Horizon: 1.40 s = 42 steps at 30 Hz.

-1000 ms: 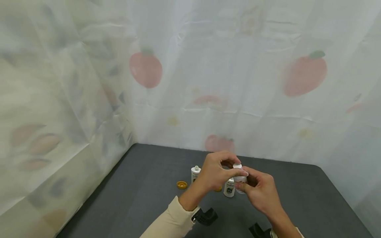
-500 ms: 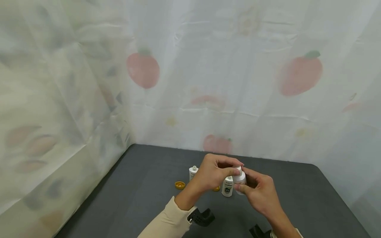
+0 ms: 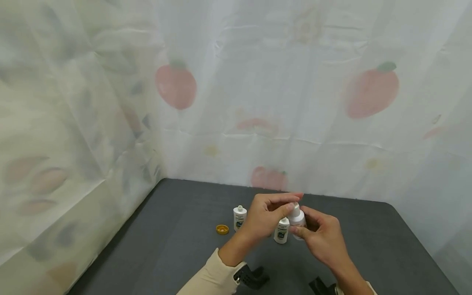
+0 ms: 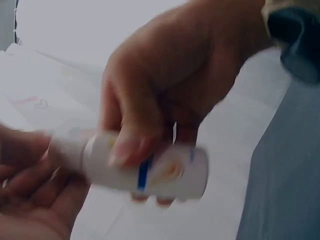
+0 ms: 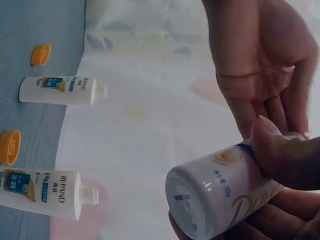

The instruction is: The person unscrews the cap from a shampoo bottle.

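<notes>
Above the dark table, my right hand grips a white bottle round its body, thumb on the front. My left hand pinches the bottle's top end between thumb and forefinger. In the right wrist view the bottle shows its base, with the left hand reaching down onto its far end. The blurred left wrist view shows the bottle lying sideways under the right hand.
Two small white tubes stand uncapped on the table behind the hands, with a yellow cap beside them. A second yellow cap shows in the right wrist view. A fruit-printed sheet walls the back and left.
My left forefinger has lifted from across the bottle's top to above it, and the thumb now presses the top. Both hands stay in about the same place.
</notes>
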### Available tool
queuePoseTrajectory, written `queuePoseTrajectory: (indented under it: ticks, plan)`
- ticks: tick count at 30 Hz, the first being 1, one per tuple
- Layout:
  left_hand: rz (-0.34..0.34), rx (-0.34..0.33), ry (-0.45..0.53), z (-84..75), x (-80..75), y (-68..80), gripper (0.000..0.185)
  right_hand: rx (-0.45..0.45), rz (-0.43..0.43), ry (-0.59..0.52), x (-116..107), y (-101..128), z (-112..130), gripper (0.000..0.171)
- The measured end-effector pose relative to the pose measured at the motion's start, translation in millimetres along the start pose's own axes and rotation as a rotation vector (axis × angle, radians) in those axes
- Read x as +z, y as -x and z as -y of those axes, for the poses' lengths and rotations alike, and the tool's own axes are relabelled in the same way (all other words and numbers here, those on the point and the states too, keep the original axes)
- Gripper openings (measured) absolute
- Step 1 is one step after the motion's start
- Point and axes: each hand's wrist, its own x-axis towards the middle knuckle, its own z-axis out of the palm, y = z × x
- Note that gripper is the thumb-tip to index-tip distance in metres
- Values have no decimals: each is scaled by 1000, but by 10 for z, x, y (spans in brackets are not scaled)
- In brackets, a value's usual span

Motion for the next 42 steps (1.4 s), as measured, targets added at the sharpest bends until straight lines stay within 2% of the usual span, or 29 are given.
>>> queuePoseTrajectory:
  ticks: [2, 4, 10, 14, 16, 21, 24, 26, 29, 34, 39, 42]
  plan:
    - [44, 1, -12, -14, -33, 5, 27, 5, 10, -1, -11, 6, 7, 50]
    - [61, 10, -48, -27, -50, 6, 26, 9, 13, -3, -19, 16, 14, 51]
    - [-31, 51, -130, 13, -22, 9, 20, -35, -3, 4, -3, 55, 24, 42]
    - [-69, 82, -115, 58, 30, 22, 23, -37, 7, 7, 23, 82, 24, 38]
    - [-40, 96, -105, 55, 37, 30, 22, -17, 10, 2, 32, 80, 26, 40]
    - [108, 107, -76, 21, -22, 59, 28, 60, 16, 0, 31, 65, 15, 46]
    - [131, 101, -108, 12, -58, 70, 30, 85, 22, 0, 26, 73, 2, 48]
    - [112, 94, -130, 17, -71, 70, 27, 78, 21, -9, 27, 83, -5, 48]
    - [45, 93, -170, 36, -71, 64, 23, 41, 19, -28, 36, 107, -4, 43]
    - [-43, 160, -211, 73, -20, 50, 15, 15, 8, -42, 72, 143, 16, 44]
    - [-37, 283, -166, 109, 34, 31, 9, 35, -4, -31, 83, 153, 30, 45]
    - [-16, 278, -135, 113, 37, 53, 12, 41, -5, -38, 76, 144, 37, 45]
